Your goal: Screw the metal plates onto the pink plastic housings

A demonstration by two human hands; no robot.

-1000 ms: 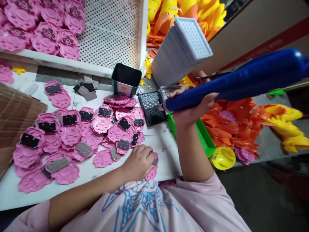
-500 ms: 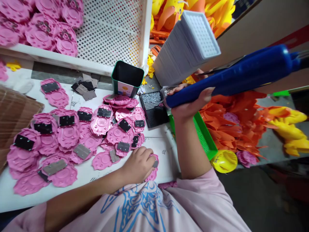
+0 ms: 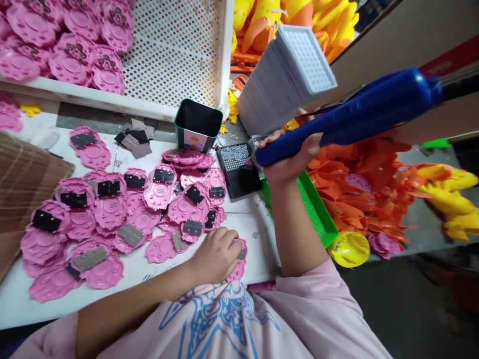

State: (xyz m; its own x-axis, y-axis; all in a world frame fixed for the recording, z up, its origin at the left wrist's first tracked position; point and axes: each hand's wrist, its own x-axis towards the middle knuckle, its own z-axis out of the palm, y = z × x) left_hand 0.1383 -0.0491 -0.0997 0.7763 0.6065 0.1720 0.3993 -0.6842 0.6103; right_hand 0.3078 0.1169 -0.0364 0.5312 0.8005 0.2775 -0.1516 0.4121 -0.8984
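My right hand [image 3: 290, 162] is wrapped round a blue electric screwdriver [image 3: 355, 114], which lies tilted with its tip over a black perforated tray [image 3: 243, 182]. Small silvery screws [image 3: 237, 151] fill the upper part of that tray. At the table's front edge my left hand [image 3: 219, 252] rests closed over a pink plastic part [image 3: 237, 269]; a grey metal plate on it shows beside the fingers. To the left lie several more pink parts [image 3: 112, 212], overlapping, most bearing a black or grey plate. The fingers' undersides on the left hand are hidden.
A dark square tub [image 3: 198, 142] stands behind the pink parts, near loose metal plates [image 3: 136, 139]. A white crate [image 3: 172, 55] holds more pink parts. Stacked white trays [image 3: 284, 75] lean at the back. On the right are a green tray [image 3: 318, 214], orange pieces [image 3: 352, 189] and a yellow cup [image 3: 350, 249].
The view has shifted slightly, so the pink parts and crate sit a little further right and lower. Both hands keep their holds, and the screwdriver's tip stays over the black tray.
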